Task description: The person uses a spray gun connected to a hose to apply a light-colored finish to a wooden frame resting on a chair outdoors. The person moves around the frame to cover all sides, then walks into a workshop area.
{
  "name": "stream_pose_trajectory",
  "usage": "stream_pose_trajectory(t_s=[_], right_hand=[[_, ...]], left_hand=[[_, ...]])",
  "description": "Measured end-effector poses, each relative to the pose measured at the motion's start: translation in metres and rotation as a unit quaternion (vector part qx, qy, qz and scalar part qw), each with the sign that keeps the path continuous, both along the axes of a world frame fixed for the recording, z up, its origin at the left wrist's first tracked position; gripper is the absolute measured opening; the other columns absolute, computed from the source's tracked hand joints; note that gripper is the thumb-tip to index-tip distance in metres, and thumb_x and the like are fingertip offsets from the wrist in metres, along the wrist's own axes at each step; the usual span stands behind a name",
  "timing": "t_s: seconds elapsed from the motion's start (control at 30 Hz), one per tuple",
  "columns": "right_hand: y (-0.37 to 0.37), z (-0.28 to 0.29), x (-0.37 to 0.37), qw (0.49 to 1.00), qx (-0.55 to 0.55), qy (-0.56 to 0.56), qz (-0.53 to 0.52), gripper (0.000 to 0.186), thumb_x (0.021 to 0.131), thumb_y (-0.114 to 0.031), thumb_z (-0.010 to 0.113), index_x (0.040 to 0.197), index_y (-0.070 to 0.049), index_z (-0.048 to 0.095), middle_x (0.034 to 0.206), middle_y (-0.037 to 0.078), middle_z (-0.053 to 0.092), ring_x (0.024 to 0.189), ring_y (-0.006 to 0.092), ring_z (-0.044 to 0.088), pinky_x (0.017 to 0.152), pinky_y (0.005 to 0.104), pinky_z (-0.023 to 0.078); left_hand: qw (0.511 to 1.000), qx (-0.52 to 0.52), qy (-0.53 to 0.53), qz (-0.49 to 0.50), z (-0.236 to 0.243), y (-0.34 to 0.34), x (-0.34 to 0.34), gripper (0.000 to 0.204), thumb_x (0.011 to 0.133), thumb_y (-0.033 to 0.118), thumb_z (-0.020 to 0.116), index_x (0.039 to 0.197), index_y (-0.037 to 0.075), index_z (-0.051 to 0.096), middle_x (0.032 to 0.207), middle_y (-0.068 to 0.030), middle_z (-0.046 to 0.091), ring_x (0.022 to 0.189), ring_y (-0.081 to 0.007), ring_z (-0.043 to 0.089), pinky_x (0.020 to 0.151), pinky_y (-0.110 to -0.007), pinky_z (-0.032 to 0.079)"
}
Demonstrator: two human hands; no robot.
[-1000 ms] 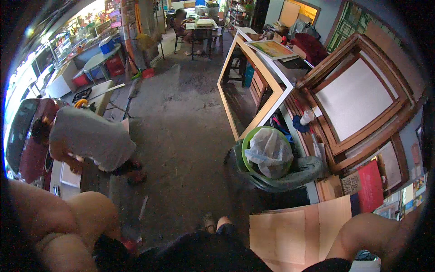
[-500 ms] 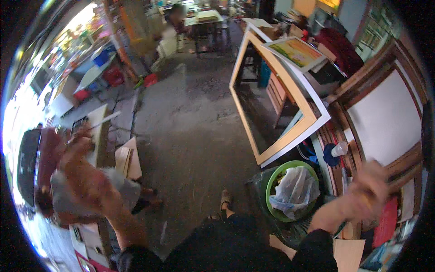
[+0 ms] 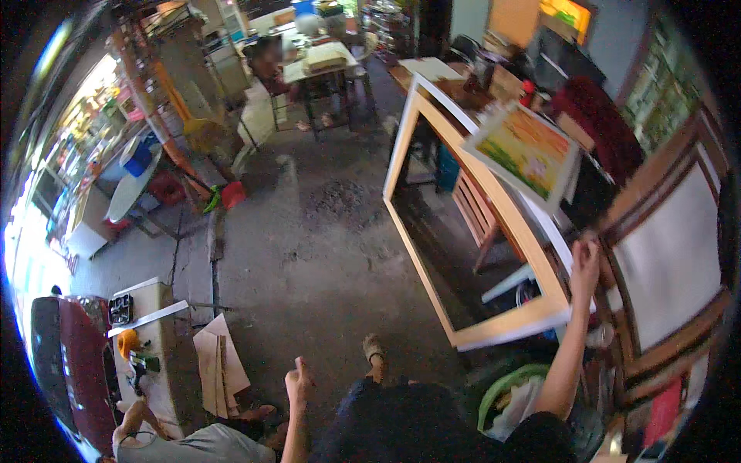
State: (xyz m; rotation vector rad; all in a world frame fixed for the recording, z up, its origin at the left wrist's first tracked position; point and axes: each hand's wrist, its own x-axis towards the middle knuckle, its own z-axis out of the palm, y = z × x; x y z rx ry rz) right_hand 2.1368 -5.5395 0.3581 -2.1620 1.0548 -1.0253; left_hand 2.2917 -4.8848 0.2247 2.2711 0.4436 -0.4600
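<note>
My left hand [image 3: 298, 384] is raised above the floor, low in the middle of the view. Its fingers are curled with one digit pointing up, and what they hold, if anything, is too small to name. My right hand [image 3: 586, 262] reaches out to the right, fingers pinched together, between a large white-and-wood picture frame [image 3: 532, 266] and a brown wooden panel frame [image 3: 610, 231]. Whether it touches either one cannot be told. The large frame stands tilted, its middle open. On its upper edge rests a small framed painting [image 3: 525, 150] in orange and green.
A green tub [image 3: 494, 390] with plastic bags stands beneath my right arm. At lower left, a person in grey [image 3: 201, 444] sits by a bench [image 3: 160, 309] with a metal ruler [image 3: 154, 316]. Thin boards [image 3: 216, 363] lean beside it. Another person sits at the far table [image 3: 324, 62].
My view has shifted. My left hand has moved inward and down, away from over the bench. My right hand has risen and reached forward to beside the large frame.
</note>
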Motion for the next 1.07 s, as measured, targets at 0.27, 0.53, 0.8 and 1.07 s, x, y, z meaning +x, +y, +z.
stream_pose_trajectory(t_s=[0.27,0.53,0.8,1.07], right_hand=[[-0.255,-0.064,0.010,0.979,-0.121,0.079,-0.142,0.061,0.099,-0.056,0.052,0.123,0.000,0.061,0.128,0.022,0.061,0.119,0.0372,0.058,0.099,0.0452,0.045],[-0.405,-0.116,0.050,0.852,-0.169,0.388,-0.308,0.079,0.097,-0.064,0.044,0.130,0.007,0.055,0.124,0.029,0.061,0.112,0.0449,0.060,0.095,0.0511,0.047],[-0.434,-0.138,0.074,0.835,-0.099,0.393,-0.373,0.086,0.093,-0.068,0.049,0.133,0.008,0.050,0.130,0.028,0.059,0.116,0.0465,0.059,0.099,0.0524,0.047],[-0.470,-0.106,0.099,0.899,0.233,0.297,-0.221,0.098,0.086,-0.054,0.072,0.151,0.005,0.029,0.151,0.024,0.042,0.139,0.0401,0.041,0.116,0.0426,0.031]], left_hand=[[0.934,-0.033,-0.130,-0.331,0.024,-0.102,0.210,0.038,0.098,0.038,0.054,0.096,0.003,0.069,0.099,-0.0187,0.068,0.097,-0.0393,0.064,0.081,-0.048,0.051],[0.929,0.041,-0.029,-0.368,0.007,-0.185,0.286,0.039,0.099,0.040,0.053,0.109,0.005,0.068,0.104,-0.0179,0.071,0.098,-0.0392,0.066,0.084,-0.049,0.051],[0.917,0.005,0.074,-0.391,-0.027,-0.226,0.284,0.046,0.099,0.045,0.052,0.116,0.005,0.067,0.111,-0.0201,0.070,0.104,-0.0401,0.065,0.089,-0.047,0.051],[0.876,-0.029,0.057,-0.477,-0.008,-0.309,0.344,0.051,0.098,0.048,0.052,0.119,0.004,0.066,0.118,-0.0221,0.067,0.109,-0.0399,0.064,0.093,-0.049,0.048]])
